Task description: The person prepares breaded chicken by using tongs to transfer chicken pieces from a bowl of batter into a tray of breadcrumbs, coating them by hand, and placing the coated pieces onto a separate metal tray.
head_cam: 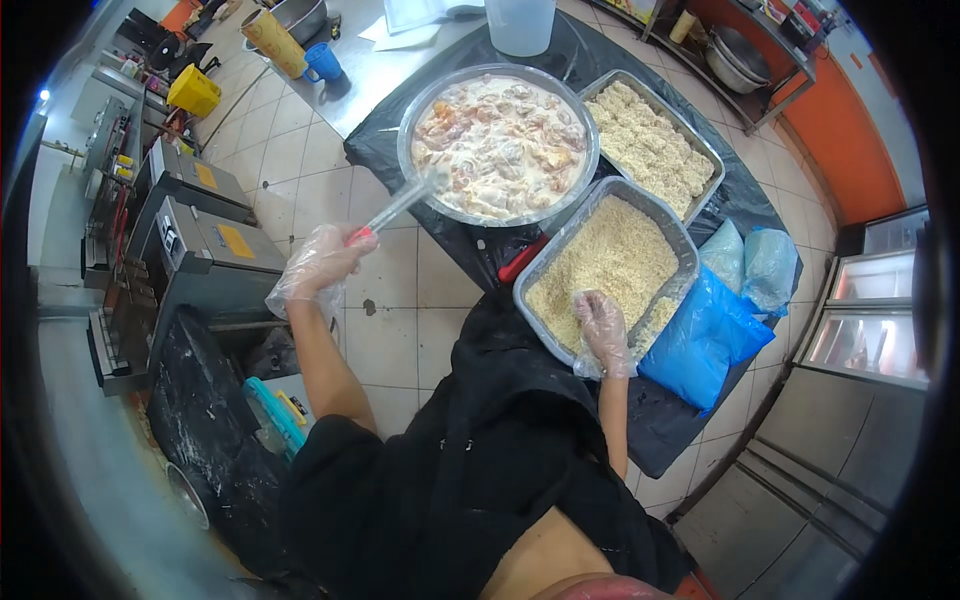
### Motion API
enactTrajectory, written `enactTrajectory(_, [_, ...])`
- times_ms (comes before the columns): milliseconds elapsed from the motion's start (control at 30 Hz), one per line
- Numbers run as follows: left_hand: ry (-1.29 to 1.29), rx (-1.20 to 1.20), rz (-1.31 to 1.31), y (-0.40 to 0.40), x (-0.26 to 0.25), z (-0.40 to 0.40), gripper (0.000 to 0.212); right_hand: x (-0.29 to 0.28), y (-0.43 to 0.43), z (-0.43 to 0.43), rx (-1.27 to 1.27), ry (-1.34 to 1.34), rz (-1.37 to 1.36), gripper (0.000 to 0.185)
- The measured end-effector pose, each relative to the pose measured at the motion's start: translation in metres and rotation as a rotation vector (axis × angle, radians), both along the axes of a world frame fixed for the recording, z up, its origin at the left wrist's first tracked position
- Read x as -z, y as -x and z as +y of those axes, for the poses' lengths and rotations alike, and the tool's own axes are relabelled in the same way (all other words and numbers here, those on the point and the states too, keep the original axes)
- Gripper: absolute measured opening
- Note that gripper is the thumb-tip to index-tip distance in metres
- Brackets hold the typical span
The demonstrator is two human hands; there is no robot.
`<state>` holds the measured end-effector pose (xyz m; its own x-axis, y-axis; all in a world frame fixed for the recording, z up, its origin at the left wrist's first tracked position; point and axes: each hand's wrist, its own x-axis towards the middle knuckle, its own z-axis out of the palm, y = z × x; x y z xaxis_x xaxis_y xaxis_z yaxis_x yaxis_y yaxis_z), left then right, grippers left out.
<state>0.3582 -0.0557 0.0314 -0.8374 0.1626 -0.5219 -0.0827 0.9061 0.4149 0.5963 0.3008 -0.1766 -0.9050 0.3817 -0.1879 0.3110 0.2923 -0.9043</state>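
Observation:
My left hand (pixel 330 259), in a clear plastic glove, grips the red handle end of metal tongs (pixel 397 206). Their tips reach over the near left rim into a large round bowl (pixel 406 142) of raw meat pieces in a milky batter (pixel 499 146). Also gloved, my right hand (pixel 600 322) is at the near side of a grey rectangular tub (pixel 529 264). Its fingers are curled against the pale breadcrumbs (pixel 611 251) there; whether they hold any is hidden. Behind the tub, a metal tray (pixel 716 176) carries crumb-coated pieces (pixel 649 142).
Blue plastic bags (pixel 701 337) lie right of the tub, beside clear bags of crumbs (pixel 769 259). A red handle (pixel 523 259) pokes out between bowl and tub. Black plastic sheeting (pixel 382 150) covers the table. Farther back stand a white plastic container (pixel 520 26) and a blue mug (pixel 322 61).

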Motion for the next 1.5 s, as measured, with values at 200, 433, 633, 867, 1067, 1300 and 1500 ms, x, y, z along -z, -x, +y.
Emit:
enactTrajectory(200, [0.078, 0.18, 0.054, -0.006, -0.024, 0.031, 0.043, 0.012, -0.001, 0.005, 0.001, -0.031, 0.008, 0.019])
enactTrajectory(433, [0.063, 0.491, 0.102, 0.031, -0.019, 0.045, 0.045, 0.006, -0.001, 0.004, -0.017, -0.072, 0.015, 0.019])
enactTrajectory(633, [0.022, 0.645, -0.127, 0.118, 0.009, 0.064, 0.046, 0.017, -0.003, 0.006, -0.012, -0.033, 0.065, 0.02])
enactTrajectory(867, [0.041, 0.382, -0.557, 0.189, 0.006, 0.086, 0.032, 0.043, -0.004, 0.01, 0.042, 0.045, 0.137, 0.023])
enactTrajectory(1067, [-0.061, 0.58, -0.449, 0.196, -0.005, 0.072, 0.03, 0.039, -0.005, 0.012, 0.014, -0.109, 0.095, 0.024])
enactTrajectory(1300, [-0.205, 0.492, -0.257, 0.162, -0.086, 0.053, 0.029, 0.028, -0.004, 0.009, 0.037, -0.048, 0.053, 0.025])
enactTrajectory(1500, [-0.092, 0.472, -0.161, 0.134, -0.1, 0.058, 0.033, 0.022, -0.003, 0.005, 0.047, 0.01, 0.047, 0.024])
